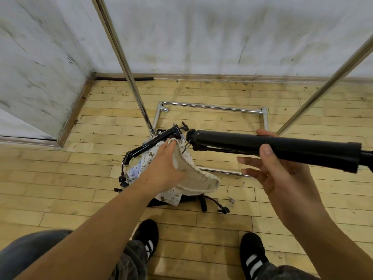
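1. Barely started, I'm guessing. The tip of the black tube [242,143] is only pointing at the rim of the cream cloth [193,174]. Nothing is sitting inside yet, so all the sliding-in is waiting to be done.
2. The left hand [161,164] is gripping the cloth's rim with its fingers curled over the edge. It's holding the cloth up above a black frame [149,143] and some cat-print fabric [148,157] lying on the wood floor [60,178].
3. The tube is hanging roughly level in the air, with its end right beside the cloth's rim. I can't tell if they're actually touching.
4. The right hand [282,174] is pinching the tube between thumb and index finger, the other fingers sticking out loose underneath.
5. A chrome rack [212,107] is standing just behind it all.
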`<state>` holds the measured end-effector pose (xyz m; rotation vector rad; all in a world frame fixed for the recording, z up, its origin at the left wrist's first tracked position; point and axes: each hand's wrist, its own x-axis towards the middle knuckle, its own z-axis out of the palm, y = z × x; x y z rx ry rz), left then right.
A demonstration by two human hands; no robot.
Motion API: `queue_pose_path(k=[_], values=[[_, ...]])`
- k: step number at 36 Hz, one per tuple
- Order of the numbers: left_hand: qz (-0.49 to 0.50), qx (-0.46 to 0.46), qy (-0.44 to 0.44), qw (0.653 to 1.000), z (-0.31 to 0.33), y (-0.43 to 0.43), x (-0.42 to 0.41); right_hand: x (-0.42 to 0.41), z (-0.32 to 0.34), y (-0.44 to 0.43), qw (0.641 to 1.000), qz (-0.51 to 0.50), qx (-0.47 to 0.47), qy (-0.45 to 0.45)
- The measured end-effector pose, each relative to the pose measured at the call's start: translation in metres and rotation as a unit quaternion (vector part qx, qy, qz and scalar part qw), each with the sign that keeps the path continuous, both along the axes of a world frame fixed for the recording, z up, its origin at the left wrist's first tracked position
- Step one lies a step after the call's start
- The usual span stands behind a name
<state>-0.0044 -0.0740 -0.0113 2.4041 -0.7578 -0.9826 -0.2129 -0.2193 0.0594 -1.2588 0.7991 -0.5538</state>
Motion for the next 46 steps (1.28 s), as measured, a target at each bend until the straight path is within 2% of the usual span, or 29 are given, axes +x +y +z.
queue_pose_path(k=[6,12,18,24,29,34,46], values=[[0.011,0.036,0.000,0.999,0.001,0.000,0.000,-0.002,0.001,-0.003,0.997,-0.024,0.063,-0.043],[0.018,0.033,0.007,0.999,-0.002,-0.002,0.000,-0.002,0.003,-0.005,0.992,-0.039,0.096,-0.068],[-0.003,0.019,-0.002,1.000,0.001,-0.002,-0.003,-0.003,0.000,-0.003,0.996,-0.027,0.083,-0.032],[-0.017,-0.010,-0.015,1.000,0.004,-0.005,-0.001,-0.005,-0.003,0.001,0.999,0.036,0.018,0.008],[-0.035,-0.014,-0.011,0.999,0.008,-0.007,-0.004,-0.004,-0.008,0.006,0.996,0.085,0.017,0.037],[-0.038,-0.037,-0.002,0.999,0.008,-0.006,-0.005,-0.003,-0.007,0.008,0.990,0.124,-0.025,0.062],[-0.096,-0.030,-0.044,0.994,0.014,-0.008,-0.017,-0.001,-0.011,0.000,0.993,0.072,0.008,0.094]])
